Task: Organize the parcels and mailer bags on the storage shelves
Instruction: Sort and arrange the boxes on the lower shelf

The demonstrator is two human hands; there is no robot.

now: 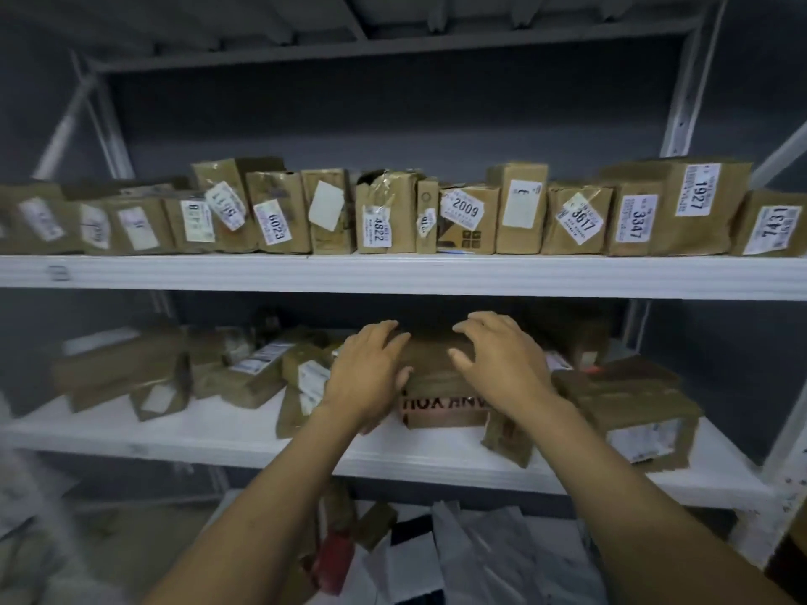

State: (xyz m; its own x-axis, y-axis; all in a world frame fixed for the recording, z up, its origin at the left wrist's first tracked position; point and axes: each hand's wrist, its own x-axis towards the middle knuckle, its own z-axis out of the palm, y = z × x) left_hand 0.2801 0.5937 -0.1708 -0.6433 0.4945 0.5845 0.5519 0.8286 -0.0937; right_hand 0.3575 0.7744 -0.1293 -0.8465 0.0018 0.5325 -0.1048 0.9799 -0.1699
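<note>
Both my hands reach into the middle shelf [218, 434]. My left hand [371, 369] and my right hand [502, 364] rest with spread fingers on the two sides of a brown cardboard parcel [436, 364]. That parcel lies on top of a box with dark printed letters [445, 410]. Whether the fingers grip the parcel or only touch it is unclear. Loose brown parcels lie jumbled to the left [131, 373] and right [633, 412] on the same shelf.
The upper shelf [393, 272] carries a neat upright row of brown parcels with numbered white labels [467, 207]. Below the middle shelf lie white and grey mailer bags [480, 556] and a red item [336, 561]. White metal uprights [681, 102] frame the rack.
</note>
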